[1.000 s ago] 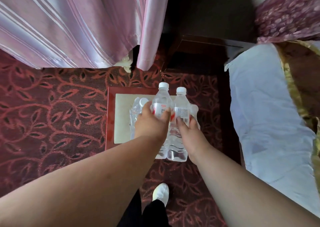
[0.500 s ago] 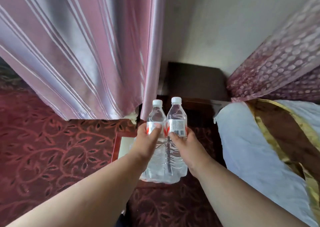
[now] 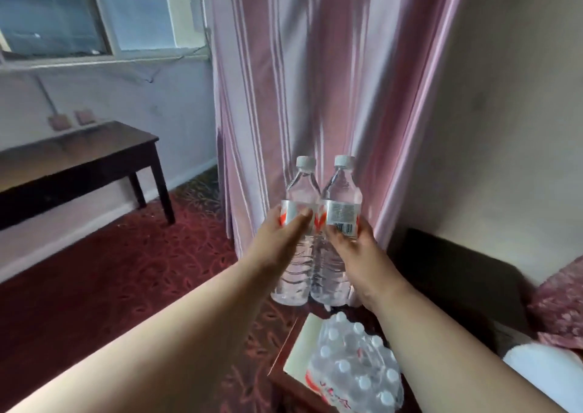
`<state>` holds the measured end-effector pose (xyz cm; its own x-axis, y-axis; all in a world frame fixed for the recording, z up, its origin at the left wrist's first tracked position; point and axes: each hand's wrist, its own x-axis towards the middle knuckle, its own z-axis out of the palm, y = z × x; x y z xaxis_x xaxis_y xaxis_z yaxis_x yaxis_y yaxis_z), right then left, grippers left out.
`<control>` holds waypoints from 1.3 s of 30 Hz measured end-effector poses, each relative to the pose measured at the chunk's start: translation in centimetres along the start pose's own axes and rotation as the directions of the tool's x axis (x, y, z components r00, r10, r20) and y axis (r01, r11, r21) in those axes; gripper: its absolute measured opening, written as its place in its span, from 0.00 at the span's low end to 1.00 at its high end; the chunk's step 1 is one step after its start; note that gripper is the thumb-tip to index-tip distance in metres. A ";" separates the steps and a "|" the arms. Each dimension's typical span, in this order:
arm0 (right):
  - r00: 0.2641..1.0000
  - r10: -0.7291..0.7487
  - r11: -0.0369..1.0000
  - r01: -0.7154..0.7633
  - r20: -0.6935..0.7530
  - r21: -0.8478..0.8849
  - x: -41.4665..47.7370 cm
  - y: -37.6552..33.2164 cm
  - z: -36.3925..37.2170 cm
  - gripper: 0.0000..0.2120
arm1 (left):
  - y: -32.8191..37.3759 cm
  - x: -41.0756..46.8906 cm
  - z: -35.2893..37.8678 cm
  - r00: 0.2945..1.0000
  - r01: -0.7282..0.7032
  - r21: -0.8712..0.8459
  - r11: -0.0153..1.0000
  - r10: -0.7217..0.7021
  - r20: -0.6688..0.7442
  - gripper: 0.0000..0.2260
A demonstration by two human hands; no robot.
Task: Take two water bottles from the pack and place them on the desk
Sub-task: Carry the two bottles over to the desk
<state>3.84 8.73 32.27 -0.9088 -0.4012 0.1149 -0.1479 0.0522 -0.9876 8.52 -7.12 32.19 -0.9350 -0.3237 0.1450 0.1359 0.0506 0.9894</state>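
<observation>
I hold two clear water bottles upright and side by side in front of me, their sides touching. My left hand (image 3: 280, 239) grips the left bottle (image 3: 299, 191) around its label. My right hand (image 3: 353, 248) grips the right bottle (image 3: 342, 191), whose barcode faces me. Both have white caps. Below them, at the bottom of the view, the shrink-wrapped pack (image 3: 356, 365) with several bottles lies on a low red-framed stand (image 3: 296, 349). The dark wooden desk (image 3: 79, 157) stands far off to the left against the wall.
A pink striped curtain (image 3: 315, 81) hangs right behind the bottles. A window (image 3: 79, 14) sits above the desk. Red patterned carpet (image 3: 110, 270) covers the floor between me and the desk. A dark bedside cabinet (image 3: 457, 273) and bed linen (image 3: 561, 311) are at the right.
Both hands have lifted the two bottles up out of the pack. My view has swung up and to the left, bringing the desk and window into sight.
</observation>
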 end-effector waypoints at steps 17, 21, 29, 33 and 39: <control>0.766 -0.109 0.994 0.071 0.633 0.086 -1.2 -5.7 42.1 0.31 | 2.4 -14.6 -40.5 0.859 -0.094 -0.074 0.993 0.044 -0.510 0.22; 0.671 -0.100 0.992 0.009 0.735 0.127 -2.2 -7.2 55.8 0.35 | 3.4 -18.6 -53.5 0.847 -0.108 -0.048 0.993 0.066 -0.528 0.20; 0.499 -0.064 0.968 -0.181 0.864 0.176 -3.1 -8.0 76.9 0.32 | 2.9 -23.4 -72.3 0.755 -0.104 -0.045 0.994 0.049 -0.654 0.22; 0.387 -0.030 0.975 -0.193 0.922 0.113 -1.8 -7.2 85.3 0.35 | 1.9 -24.0 -79.0 0.729 -0.125 -0.029 0.992 0.072 -0.681 0.13; 0.256 -0.034 0.985 -0.153 0.966 0.076 3.0 -7.2 97.6 0.34 | 0.8 -21.4 -89.7 0.645 -0.099 0.011 0.995 0.073 -0.761 0.15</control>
<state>40.24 -82.09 29.32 0.1498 -0.9879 -0.0400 0.0232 0.0439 -0.9988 58.03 -84.92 30.19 -0.3442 -0.9238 0.1679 0.2238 0.0930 0.9702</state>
